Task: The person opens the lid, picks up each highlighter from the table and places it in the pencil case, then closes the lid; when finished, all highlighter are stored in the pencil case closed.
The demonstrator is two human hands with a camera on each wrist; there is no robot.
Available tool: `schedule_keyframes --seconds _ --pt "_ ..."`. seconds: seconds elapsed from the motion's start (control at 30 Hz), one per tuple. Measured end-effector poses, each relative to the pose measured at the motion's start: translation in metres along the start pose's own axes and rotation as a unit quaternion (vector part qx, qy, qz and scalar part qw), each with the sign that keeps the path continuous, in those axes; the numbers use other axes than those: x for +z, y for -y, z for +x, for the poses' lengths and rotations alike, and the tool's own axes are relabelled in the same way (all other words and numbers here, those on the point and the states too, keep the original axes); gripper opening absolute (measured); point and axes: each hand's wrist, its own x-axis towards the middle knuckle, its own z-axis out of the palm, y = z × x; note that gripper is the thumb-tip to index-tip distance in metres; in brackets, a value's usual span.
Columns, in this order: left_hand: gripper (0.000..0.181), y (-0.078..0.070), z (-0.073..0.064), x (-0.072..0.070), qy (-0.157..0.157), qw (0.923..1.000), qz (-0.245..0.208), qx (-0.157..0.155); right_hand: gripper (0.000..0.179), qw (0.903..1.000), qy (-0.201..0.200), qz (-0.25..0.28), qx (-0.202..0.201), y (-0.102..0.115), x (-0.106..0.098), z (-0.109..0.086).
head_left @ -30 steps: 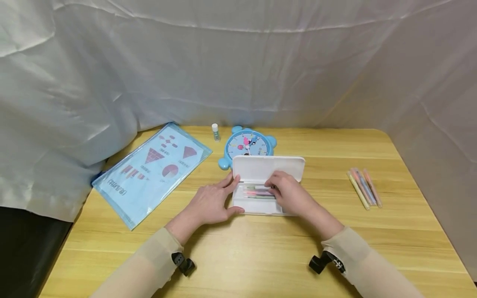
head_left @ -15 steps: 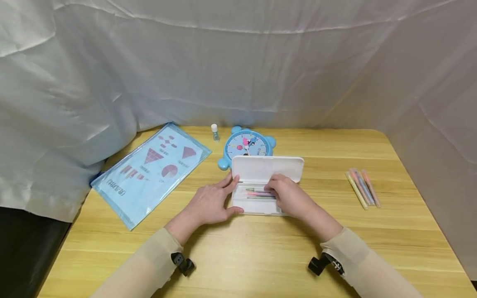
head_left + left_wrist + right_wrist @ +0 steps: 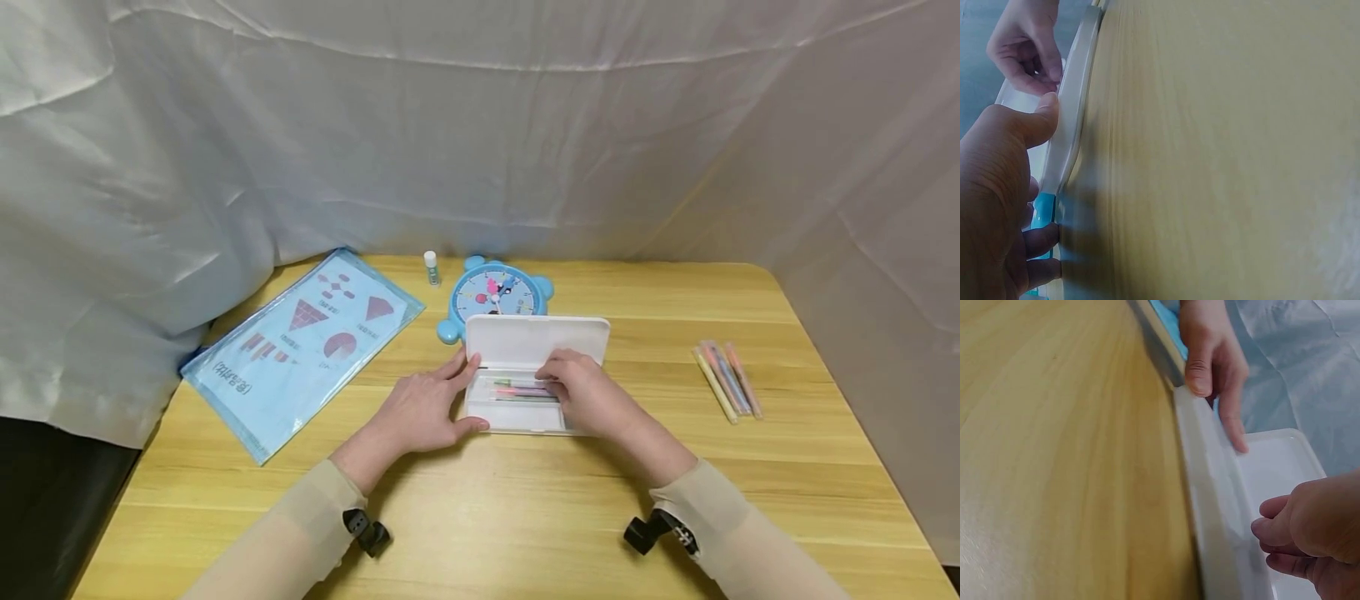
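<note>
A white pencil case (image 3: 506, 337) lies open at the middle of the table, its lid raised at the back. Several slim coloured pens (image 3: 517, 395) lie in its tray. My left hand (image 3: 420, 410) grips the case's left end, thumb at the front edge and fingers toward the back. In the right wrist view that left thumb (image 3: 1199, 378) presses on the case's front rim. My right hand (image 3: 592, 396) reaches into the tray, its thumb and fingertips pinching at the right end of a pen. Those fingers cover the pens' right ends.
Behind the lid lies a blue toy clock (image 3: 480, 283), with a small glue stick (image 3: 431, 268) upright to its left. A blue plastic folder (image 3: 300, 350) lies at the left. Several highlighters (image 3: 727, 379) lie together at the right. A grey curtain (image 3: 480, 150) hangs along the back.
My right hand has shifted slightly right inside the tray, and the pale pen under its fingers shows less. My left hand keeps its place on the case.
</note>
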Motion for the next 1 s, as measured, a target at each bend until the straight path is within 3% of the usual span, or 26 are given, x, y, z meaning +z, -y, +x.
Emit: schedule_keyframes --seconds 0.33,0.57,0.73,1.0 --pt "0.1 0.0 -0.001 0.0 0.0 1.0 -0.001 -0.001 0.018 0.9987 -0.045 0.026 0.0 -0.013 -0.035 -0.015" --pt "0.1 0.0 -0.002 0.0 0.003 1.0 0.002 0.0 0.021 0.995 -0.071 0.038 0.059 -0.031 -0.058 -0.037" --pt "0.1 0.0 -0.002 0.0 -0.003 1.0 0.0 0.002 0.022 0.9893 -0.084 0.001 0.119 -0.048 -0.077 -0.054" --pt "0.1 0.0 -0.001 0.001 -0.008 1.0 0.002 0.005 0.028 0.9857 -0.08 0.019 0.147 -0.084 -0.103 -0.08"
